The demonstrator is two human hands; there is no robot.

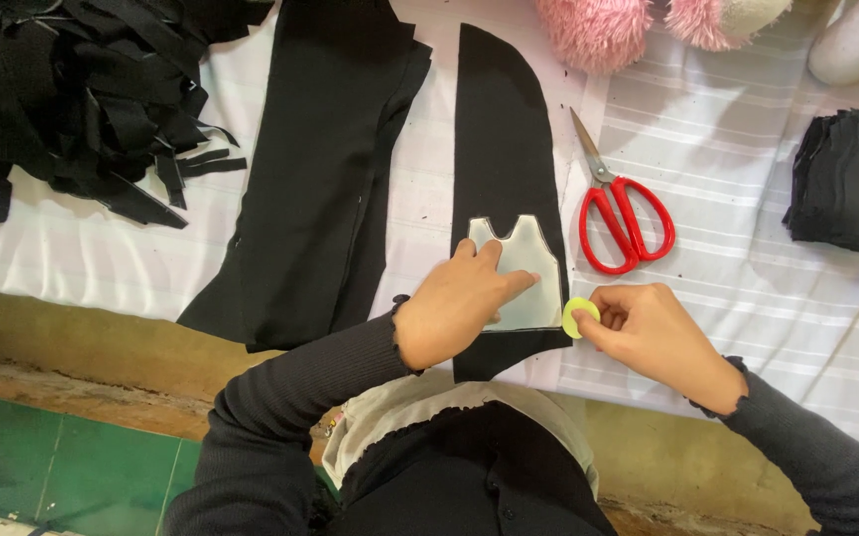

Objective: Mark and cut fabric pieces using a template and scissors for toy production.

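— Pattern template [524,283], pale, vest-shaped: where does it lie?
— On the long black fabric strip [501,149], at its near end, on the white striped cloth [737,149]. My left hand [454,308] lies flat on it, fingers spread, gripping nothing.
— Right hand [653,333]?
— Fingers pinched shut on a round yellow chalk disc [578,317], touching the template's right edge.
— Other items?
— Red scissors [620,213] just right of the strip; wide black fabric piece [325,169] to its left; black scraps [82,89] far left; folded black stack [851,179] far right.

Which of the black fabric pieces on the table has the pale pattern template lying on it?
The narrow black piece with the rounded top, left of the red scissors. The left hand presses the template onto it; the wider piece lies bare.
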